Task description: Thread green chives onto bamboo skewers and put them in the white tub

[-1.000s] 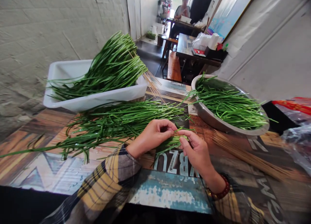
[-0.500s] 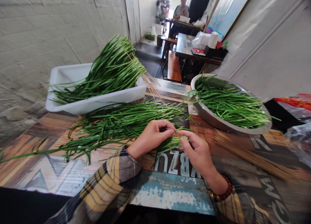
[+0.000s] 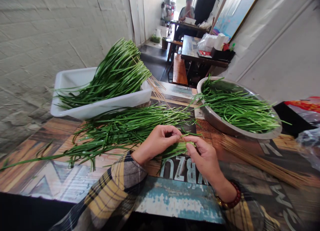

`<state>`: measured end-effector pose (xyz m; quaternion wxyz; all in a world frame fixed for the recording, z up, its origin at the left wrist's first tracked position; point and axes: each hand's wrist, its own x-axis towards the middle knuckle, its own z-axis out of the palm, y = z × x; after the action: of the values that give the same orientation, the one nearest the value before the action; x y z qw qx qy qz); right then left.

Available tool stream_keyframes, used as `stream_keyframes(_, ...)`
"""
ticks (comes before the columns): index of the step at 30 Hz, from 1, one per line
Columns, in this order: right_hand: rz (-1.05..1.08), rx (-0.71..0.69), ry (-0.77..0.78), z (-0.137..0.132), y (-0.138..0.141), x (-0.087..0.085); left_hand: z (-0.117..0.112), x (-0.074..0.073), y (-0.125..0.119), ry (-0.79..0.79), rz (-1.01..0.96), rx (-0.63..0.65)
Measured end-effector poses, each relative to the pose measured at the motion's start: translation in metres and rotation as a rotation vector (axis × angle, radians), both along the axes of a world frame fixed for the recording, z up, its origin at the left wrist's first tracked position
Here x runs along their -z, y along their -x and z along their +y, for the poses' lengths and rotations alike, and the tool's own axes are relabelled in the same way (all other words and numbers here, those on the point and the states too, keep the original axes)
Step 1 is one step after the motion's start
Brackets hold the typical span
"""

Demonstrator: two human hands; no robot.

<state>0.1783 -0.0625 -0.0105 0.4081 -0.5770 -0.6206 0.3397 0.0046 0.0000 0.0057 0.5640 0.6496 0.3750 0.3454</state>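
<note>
My left hand (image 3: 157, 142) is closed around a small bunch of green chives (image 3: 178, 147) just above the table. My right hand (image 3: 203, 156) pinches the cut ends of the same bunch from the right, fingers curled. Behind my hands a long loose pile of chives (image 3: 120, 127) lies across the table. A white plastic tub (image 3: 100, 104) at the back left holds skewered chive bundles (image 3: 117, 74) with stick ends poking out. A metal bowl (image 3: 220, 122) at the back right is filled with more chives.
A heap of bamboo skewers (image 3: 260, 162) lies on the table at the right. Plastic bags (image 3: 307, 137) sit at the far right edge. A brick wall runs along the left. Further tables, a bench (image 3: 180, 69) and a seated person (image 3: 187, 10) are down the room.
My hands have stayed on the small chive bunch with only slight finger shifts. The view has drifted a little, nothing else moved.
</note>
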Motion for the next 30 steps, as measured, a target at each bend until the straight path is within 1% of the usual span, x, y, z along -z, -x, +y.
stream_keyframes(14,-0.001,0.008,-0.040,-0.0002,0.0007,-0.0002,0.0002,0.0003,-0.0002,0.025,-0.029,-0.007)
stream_keyframes(21,-0.007,-0.008,-0.058,-0.0011,-0.0003,0.0006,-0.0002,-0.0027,0.0002,-0.009,-0.014,0.001)
stream_keyframes(30,-0.017,-0.013,-0.031,-0.0004,0.0000,0.0011,-0.0003,-0.0003,0.0012,-0.033,0.013,0.000)
